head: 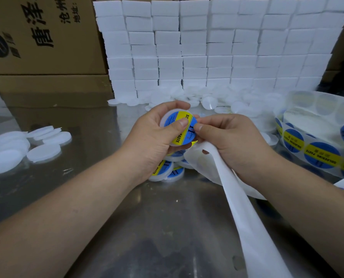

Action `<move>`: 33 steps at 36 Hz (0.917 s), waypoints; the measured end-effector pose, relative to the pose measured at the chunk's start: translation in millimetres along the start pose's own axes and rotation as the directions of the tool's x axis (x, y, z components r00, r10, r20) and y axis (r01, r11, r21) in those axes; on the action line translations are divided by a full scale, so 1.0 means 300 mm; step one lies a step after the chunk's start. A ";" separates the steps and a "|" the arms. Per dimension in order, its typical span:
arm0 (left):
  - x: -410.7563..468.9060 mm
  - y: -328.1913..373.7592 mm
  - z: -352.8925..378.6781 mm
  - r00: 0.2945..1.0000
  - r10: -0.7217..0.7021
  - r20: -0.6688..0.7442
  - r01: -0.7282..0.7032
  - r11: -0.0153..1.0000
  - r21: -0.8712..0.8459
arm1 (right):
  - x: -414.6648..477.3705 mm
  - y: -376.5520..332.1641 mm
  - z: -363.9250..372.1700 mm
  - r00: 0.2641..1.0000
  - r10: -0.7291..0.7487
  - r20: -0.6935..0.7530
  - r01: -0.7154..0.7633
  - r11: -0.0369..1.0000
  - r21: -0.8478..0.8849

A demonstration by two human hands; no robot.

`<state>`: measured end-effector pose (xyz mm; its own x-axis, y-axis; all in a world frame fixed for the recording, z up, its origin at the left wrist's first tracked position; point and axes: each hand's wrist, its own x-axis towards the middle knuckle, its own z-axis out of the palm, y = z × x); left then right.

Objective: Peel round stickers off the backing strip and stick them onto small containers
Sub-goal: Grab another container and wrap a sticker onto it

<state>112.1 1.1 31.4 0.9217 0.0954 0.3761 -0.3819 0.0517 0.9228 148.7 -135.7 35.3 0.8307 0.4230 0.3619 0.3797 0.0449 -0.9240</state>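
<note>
Here, glossy round sticker (180, 136) on white plastic container (164, 119); limp backing strip (237, 197) beside.

Blue-yellow sticker (184, 128) covers the tilted white container (164, 119); bare backing strip (245, 213) trails down.

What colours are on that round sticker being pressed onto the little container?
Blue, with a yellow band bearing dark lettering, on the round sticker; head view.

Light's being bounced off the shiny metal table (157, 217); frosted matt plastic containers (44, 152) are being kept on it, glossy stickers (322, 155) at its right edge, matt cardboard (47, 63) behind.
</note>
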 end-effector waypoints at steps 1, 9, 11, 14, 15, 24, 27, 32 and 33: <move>0.000 -0.001 0.000 1.000 0.004 -0.005 -0.004 1.000 0.010 | 0.001 0.001 0.000 1.000 -0.001 -0.005 0.001 1.000 -0.006; -0.013 0.005 0.016 0.986 0.148 -0.071 -0.134 0.976 0.174 | -0.003 0.005 0.001 0.998 -0.047 -0.033 0.043 0.994 -0.100; -0.020 0.007 0.026 0.976 0.203 -0.077 -0.181 0.955 0.234 | -0.002 0.007 0.003 0.997 -0.056 -0.049 0.049 0.990 -0.135; -0.025 0.027 0.038 0.955 0.271 -0.124 -0.238 0.943 0.231 | 0.010 0.028 -0.006 0.993 -0.027 -0.115 -0.008 0.956 -0.292; -0.025 0.041 0.036 0.943 0.293 -0.158 -0.261 0.945 0.195 | 0.019 0.038 -0.016 0.988 -0.005 -0.152 -0.050 0.932 -0.359; -0.020 0.044 0.032 0.963 0.137 -0.232 -0.074 0.963 0.261 | 0.015 0.017 -0.015 0.991 -0.072 -0.116 0.044 0.972 -0.230; -0.023 0.038 0.040 0.974 0.131 -0.185 -0.065 0.944 0.323 | 0.001 0.005 -0.010 0.990 -0.132 -0.055 0.114 0.959 -0.259; -0.041 0.038 0.052 0.980 0.178 -0.087 -0.131 0.912 0.388 | -0.018 0.002 0.003 0.974 -0.227 0.022 0.217 0.896 -0.386; -0.041 0.035 0.050 0.978 0.192 -0.074 -0.145 0.897 0.418 | -0.018 0.005 0.003 0.970 -0.242 0.033 0.233 0.877 -0.420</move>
<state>97.6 -14.6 37.7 0.8233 0.1770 0.5394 -0.4473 -0.3827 0.8084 144.4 -137.1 32.0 0.7002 0.4287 0.5709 0.6979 -0.2422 -0.6740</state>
